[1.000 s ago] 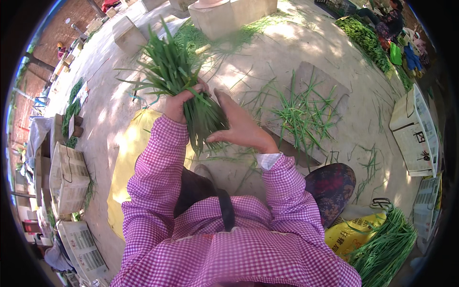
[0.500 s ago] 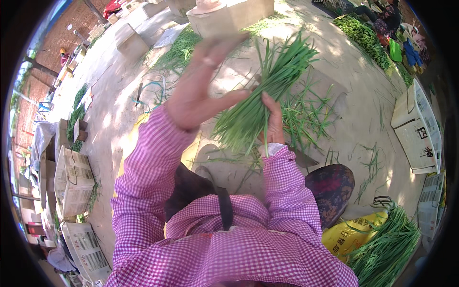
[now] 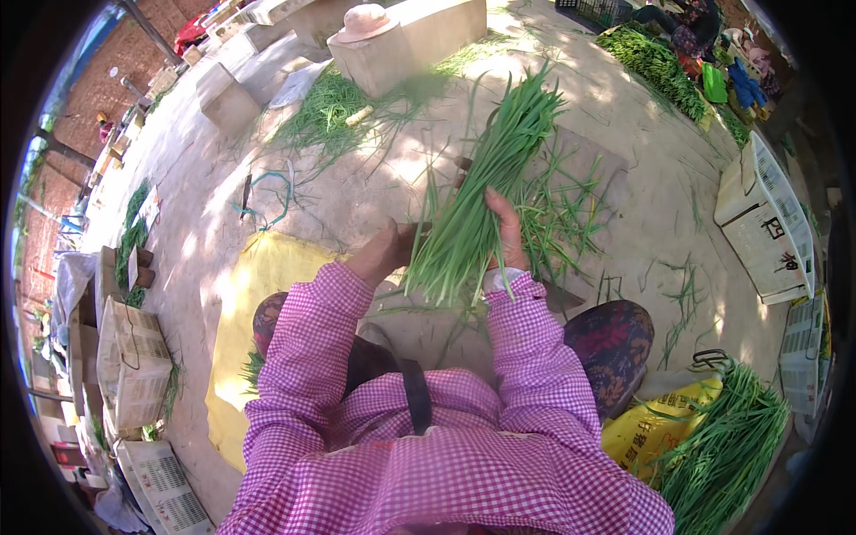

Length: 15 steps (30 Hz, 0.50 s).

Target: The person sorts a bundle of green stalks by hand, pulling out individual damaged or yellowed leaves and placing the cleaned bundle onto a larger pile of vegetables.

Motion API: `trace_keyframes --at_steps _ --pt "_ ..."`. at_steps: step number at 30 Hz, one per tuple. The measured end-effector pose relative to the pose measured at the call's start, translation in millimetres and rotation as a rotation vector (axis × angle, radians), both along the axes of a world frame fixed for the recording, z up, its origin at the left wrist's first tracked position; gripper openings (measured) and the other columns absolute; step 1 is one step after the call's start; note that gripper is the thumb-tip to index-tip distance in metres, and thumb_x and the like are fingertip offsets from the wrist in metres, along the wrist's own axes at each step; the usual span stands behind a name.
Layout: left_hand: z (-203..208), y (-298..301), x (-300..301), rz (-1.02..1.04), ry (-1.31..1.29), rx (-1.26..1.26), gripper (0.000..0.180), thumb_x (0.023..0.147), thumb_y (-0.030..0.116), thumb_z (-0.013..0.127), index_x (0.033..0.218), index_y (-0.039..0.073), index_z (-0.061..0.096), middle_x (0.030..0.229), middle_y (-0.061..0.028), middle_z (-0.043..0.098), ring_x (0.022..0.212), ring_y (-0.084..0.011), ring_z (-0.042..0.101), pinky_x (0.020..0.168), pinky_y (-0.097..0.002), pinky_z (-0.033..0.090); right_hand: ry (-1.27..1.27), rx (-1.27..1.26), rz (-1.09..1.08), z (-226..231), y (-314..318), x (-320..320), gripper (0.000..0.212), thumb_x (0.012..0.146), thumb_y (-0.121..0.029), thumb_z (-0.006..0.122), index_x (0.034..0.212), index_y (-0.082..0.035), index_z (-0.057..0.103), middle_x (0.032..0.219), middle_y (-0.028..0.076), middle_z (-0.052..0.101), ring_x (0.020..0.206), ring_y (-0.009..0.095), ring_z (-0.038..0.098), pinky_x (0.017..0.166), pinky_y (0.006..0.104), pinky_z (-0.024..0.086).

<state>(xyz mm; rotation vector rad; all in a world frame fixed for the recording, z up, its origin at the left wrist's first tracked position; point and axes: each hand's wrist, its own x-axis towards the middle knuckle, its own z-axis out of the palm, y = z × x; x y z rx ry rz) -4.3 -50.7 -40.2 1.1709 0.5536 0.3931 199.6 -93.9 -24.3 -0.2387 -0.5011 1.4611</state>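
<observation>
A thick bundle of garlic chives (image 3: 486, 192) slants in front of me, its leafy tips up to the right and its pale stalk ends down to the left. My right hand (image 3: 508, 234) is closed round its middle, thumb across the near side; dark fingertips show past its left edge. Beside the lower left of the bundle is my left hand (image 3: 379, 253), fingers stretched toward the stalks in shadow. Their tips are hidden at the bundle's edge, so I cannot tell whether they touch. Loose chives (image 3: 562, 209) lie on a grey mat (image 3: 606, 169) behind the bundle.
A yellow sheet (image 3: 267, 276) lies by my left knee. More chives (image 3: 722, 455) rest on a yellow sack (image 3: 660, 432) at my right. White crates (image 3: 762, 227) stand on both sides. Chive trimmings (image 3: 330, 111) lie near a stone block (image 3: 366, 58) bearing a hat. Another person sits far right.
My left hand has come down from its raised, blurred sweep to beside the stalk ends. The right hand keeps hold of the garlic chives, which have shifted slightly left in view.
</observation>
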Motion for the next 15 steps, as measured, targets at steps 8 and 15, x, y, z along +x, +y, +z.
trace_keyframes --at_steps 8,15 --pt "-9.1 -21.5 -11.3 0.045 -0.006 -0.116 0.094 0.074 0.071 0.053 0.137 0.004 0.034 0.131 -0.0117 0.049 0.117 -0.0235 0.050 0.099 -0.0372 0.040 -0.442 -0.167 -0.145 4.1 10.3 -22.2 0.036 0.078 -0.006 0.069 0.109 0.001 0.053 0.097 0.007 0.063 0.085 0.016 0.063 0.072 0.0288 0.053" --pt "-28.2 -28.3 5.8 0.134 -0.039 -0.111 0.072 0.073 0.028 0.078 0.130 0.004 0.041 0.119 -0.0076 0.055 0.112 -0.0199 0.052 0.094 -0.0336 0.044 -1.071 -0.189 -0.553 -8.0 16.7 -61.5 0.052 0.078 -0.013 0.068 0.122 0.000 0.044 0.098 0.013 0.064 0.089 0.024 0.063 0.078 0.0332 0.049"
